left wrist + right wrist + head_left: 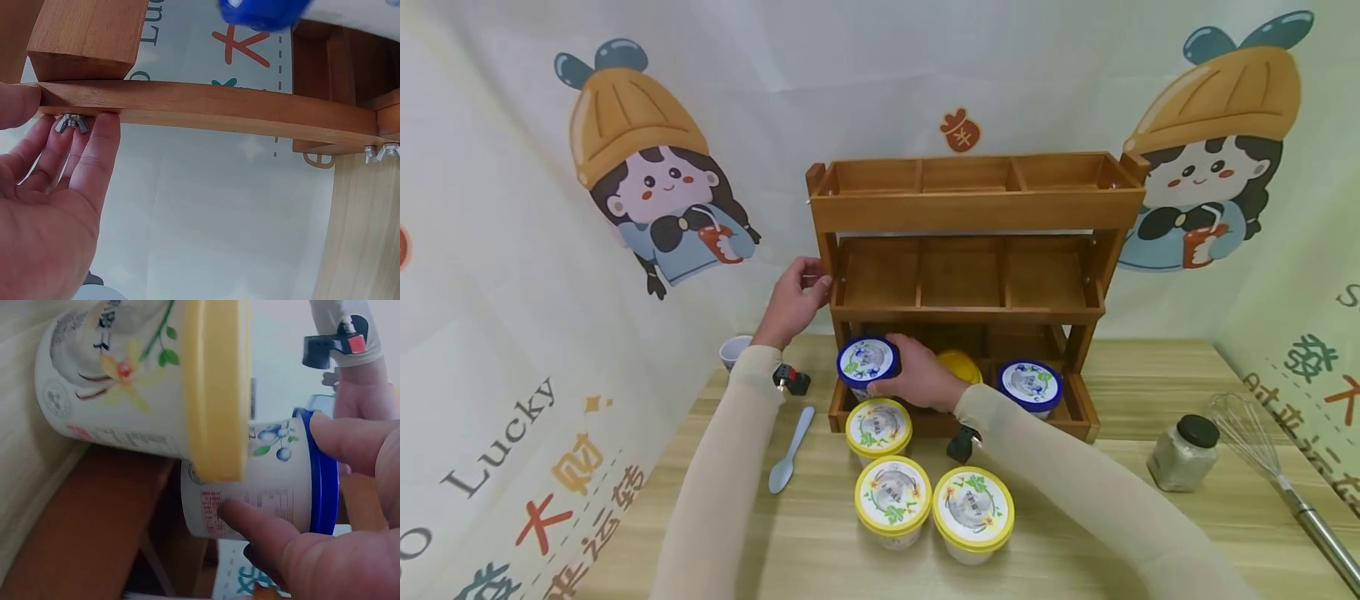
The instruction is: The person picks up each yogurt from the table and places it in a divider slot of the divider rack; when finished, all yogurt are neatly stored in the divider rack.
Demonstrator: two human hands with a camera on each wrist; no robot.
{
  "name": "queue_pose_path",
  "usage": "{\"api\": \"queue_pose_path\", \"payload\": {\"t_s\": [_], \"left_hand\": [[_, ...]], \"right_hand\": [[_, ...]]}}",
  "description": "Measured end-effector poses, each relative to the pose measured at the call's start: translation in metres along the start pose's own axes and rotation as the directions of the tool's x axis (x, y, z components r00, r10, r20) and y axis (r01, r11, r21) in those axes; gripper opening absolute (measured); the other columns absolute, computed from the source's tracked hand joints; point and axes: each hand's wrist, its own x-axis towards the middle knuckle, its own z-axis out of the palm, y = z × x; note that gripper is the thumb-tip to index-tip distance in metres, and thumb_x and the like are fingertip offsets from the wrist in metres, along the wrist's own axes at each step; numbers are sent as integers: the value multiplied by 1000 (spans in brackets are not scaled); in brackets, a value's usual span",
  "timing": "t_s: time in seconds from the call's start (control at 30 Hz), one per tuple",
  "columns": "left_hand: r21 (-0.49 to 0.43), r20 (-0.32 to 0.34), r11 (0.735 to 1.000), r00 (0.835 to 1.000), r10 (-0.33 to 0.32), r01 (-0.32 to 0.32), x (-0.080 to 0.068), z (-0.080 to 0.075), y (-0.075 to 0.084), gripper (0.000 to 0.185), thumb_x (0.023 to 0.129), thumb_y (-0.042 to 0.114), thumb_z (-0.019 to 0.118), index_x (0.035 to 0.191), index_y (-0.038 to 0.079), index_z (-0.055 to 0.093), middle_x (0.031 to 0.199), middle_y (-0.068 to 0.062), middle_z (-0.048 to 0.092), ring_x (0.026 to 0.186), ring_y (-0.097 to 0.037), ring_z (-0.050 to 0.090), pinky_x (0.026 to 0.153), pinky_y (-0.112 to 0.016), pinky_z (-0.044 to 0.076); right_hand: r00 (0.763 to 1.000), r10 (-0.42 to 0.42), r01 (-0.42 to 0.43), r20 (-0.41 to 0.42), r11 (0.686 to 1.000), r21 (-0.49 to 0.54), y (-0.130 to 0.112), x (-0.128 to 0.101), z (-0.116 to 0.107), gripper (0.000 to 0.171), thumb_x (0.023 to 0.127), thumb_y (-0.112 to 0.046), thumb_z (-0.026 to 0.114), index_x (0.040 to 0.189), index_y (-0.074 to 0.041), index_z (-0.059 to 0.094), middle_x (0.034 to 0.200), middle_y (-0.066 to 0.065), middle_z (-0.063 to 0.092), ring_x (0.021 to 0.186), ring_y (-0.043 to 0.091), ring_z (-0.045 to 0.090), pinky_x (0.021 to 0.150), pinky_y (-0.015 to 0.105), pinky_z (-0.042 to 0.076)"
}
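My right hand (925, 375) grips a white tub with a blue lid (867, 360) by its side, at the left end of the bottom tier of a wooden shelf rack (977, 212). Blueberries are printed on that tub (269, 506); in the right wrist view a thumb lies at the lid's rim and a finger on the wall. With thumb and fingers on opposite faces, my left hand (793, 302) holds the rack's left side post (206, 106), close to a wing nut (72, 122). Another blue-lidded tub (1030, 383) sits at the bottom tier's right end. Between them, my hand partly hides a yellow item (960, 367).
Three yellow-lidded tubs (892, 494) stand on the table before the rack, one right against its front. A light blue spoon (790, 454) and a white cup (734, 350) are at left. To the right are a black-capped jar (1184, 454) and a whisk (1285, 483).
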Motion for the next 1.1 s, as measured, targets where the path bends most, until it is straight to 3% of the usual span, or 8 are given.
{"api": "queue_pose_path", "payload": {"t_s": [0.23,0.4,0.7,1.1], "left_hand": [[-7,5,1000,1000,11,-11,1,-1,1,42,110,25,57,147,7,51,144,-16,58,132,-31,58,103,-44,61],[-28,-3,1000,1000,11,-11,2,-1,1,39,110,21,57,146,6,51,142,-16,58,131,-30,58,102,-45,62],[-36,-1,999,1000,-12,12,1,0,1,40,110,20,57,147,7,49,143,-15,57,132,-30,58,102,-42,62],[-22,12,999,999,-31,32,1,-1,-1,40,110,21,56,148,8,49,143,-15,57,131,-30,58,104,-43,61]], "right_hand": [[998,60,-60,4,998,-27,4,8,8,91,90,-23,87,161,-2,34,158,20,50,143,37,52,126,52,40],[998,36,-33,49,998,-59,9,12,13,91,90,-24,85,161,1,33,158,23,49,143,38,51,127,51,38],[995,49,-46,89,999,-26,15,20,18,92,88,-20,84,161,1,32,157,24,49,142,39,52,127,52,39],[998,42,-39,50,997,-63,6,14,18,90,88,-26,84,160,0,36,157,23,49,141,38,51,126,51,39]]}}
